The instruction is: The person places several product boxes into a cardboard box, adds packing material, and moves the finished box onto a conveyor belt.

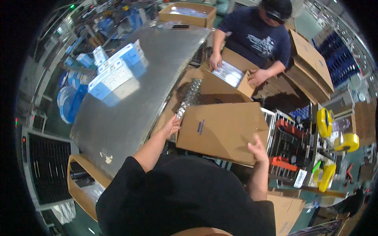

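A brown cardboard box point(224, 129) with a small dark printed mark lies in front of me, flaps down on its upper face. My left hand point(171, 126) is at its left edge, fingers stretched and apart, beside a strip of silver bubble wrap point(189, 96). At the box's right edge is my right hand point(258, 150), thumb and fingers spread against the cardboard. Beyond it stands an open carton point(222, 87) holding flat whitish packs point(228, 74). A co-worker's two hands rest in and on that carton.
To the left, a grey metal table point(138, 94) carries blue-and-white boxes point(114, 76) and a phone point(180, 27). Yellow tape rolls point(324, 122) hang at the right by a roller conveyor with red parts point(289, 128). Folded cartons point(313, 63) lean beside the co-worker point(256, 35).
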### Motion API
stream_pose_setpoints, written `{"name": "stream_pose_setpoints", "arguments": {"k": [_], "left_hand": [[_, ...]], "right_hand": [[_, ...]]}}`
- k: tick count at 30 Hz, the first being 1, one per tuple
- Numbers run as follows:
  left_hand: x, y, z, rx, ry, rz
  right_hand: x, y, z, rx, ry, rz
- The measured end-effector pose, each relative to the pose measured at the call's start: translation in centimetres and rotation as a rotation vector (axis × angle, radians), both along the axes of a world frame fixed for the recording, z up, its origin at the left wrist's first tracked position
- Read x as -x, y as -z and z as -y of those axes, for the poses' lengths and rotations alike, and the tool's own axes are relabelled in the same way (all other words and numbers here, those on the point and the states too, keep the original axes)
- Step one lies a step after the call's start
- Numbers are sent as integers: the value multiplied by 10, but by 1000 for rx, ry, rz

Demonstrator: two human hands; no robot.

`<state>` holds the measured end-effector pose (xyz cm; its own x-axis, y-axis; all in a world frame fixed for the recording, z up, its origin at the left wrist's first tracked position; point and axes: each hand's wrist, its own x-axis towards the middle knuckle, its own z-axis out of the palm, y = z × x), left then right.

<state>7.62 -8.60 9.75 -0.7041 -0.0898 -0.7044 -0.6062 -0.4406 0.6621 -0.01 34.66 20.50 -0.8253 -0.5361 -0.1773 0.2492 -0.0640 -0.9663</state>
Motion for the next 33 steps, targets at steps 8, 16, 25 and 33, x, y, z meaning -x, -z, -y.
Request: {"name": "stream_pose_setpoints", "arguments": {"k": [8, 16, 25, 33], "left_hand": [[-4, -16, 23, 989, 93, -302], [-17, 42, 96, 871, 53, -142], [-76, -92, 333, 1450, -663, 46], [-49, -129, 461, 1311, -374, 171]], "right_hand": [[-65, 23, 149, -1228, -864, -971], [-129, 25, 139, -984, -634, -921], [-93, 28, 215, -832, -332, -765], [-115, 56, 261, -833, -132, -239]]}}
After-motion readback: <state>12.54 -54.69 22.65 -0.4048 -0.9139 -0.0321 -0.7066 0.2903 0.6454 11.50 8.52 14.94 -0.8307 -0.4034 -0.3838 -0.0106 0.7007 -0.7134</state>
